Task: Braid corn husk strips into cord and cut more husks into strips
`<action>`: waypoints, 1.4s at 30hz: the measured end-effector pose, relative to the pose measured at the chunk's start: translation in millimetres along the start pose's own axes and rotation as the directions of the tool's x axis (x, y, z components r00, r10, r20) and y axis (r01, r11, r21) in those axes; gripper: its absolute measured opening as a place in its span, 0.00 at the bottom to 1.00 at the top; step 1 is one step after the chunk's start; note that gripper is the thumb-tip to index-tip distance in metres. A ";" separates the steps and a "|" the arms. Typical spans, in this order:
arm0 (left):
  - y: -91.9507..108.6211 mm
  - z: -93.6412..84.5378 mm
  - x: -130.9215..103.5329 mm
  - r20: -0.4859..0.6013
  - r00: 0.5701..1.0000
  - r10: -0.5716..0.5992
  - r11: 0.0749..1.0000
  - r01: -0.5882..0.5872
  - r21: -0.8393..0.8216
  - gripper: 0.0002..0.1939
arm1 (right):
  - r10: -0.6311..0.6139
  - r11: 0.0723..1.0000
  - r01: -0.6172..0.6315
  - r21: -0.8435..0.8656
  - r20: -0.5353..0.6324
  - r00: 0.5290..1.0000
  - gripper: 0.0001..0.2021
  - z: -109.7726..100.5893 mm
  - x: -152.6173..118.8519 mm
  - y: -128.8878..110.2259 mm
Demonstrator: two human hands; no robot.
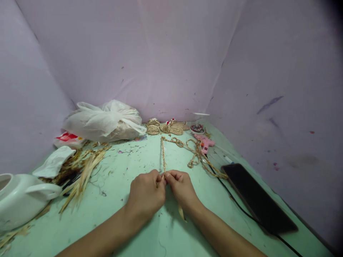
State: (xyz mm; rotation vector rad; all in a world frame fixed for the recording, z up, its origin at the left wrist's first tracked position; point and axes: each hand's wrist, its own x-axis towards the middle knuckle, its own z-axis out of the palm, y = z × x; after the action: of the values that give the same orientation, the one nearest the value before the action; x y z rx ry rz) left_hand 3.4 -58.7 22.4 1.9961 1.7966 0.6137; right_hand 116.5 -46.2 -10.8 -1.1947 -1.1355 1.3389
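A thin braided straw cord runs from my fingertips toward the back of the green table, then bends right into a loose tangle. My left hand is closed, its thumb and fingers pinching the near end of the cord. Right beside it, my right hand pinches the same end, and the fingertips of both hands nearly touch. Below my right hand hangs a loose flat straw strand. How the strands cross between the fingers is hidden.
On the left are a white pot, dry straw strips and a white plastic bag. Small woven pieces lie at the back. A pink glue gun, a black cable and a dark phone are on the right.
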 end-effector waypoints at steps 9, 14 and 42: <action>8.3 1.2 -17.4 0.202 0.923 0.328 0.897 -0.371 0.240 0.13 | 0.210 0.951 -0.205 0.231 -0.001 0.978 0.10 2.5 -1.4 -3.3; 5.3 -9.5 6.9 0.060 0.995 -0.079 0.936 0.095 -0.338 0.16 | 0.192 0.970 -0.198 0.139 0.054 0.980 0.11 -0.1 -0.3 -4.5; -17.9 20.0 27.2 0.228 0.973 -0.031 0.901 0.126 -0.415 0.06 | -0.170 0.261 0.135 -0.956 0.092 0.981 0.11 -5.7 -21.5 -35.2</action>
State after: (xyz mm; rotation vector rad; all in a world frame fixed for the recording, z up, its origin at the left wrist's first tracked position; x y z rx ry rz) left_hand 2.1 -29.6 -2.3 1.6160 1.4542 0.6687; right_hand 125.8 -64.3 25.5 -1.8535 -2.1278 0.2951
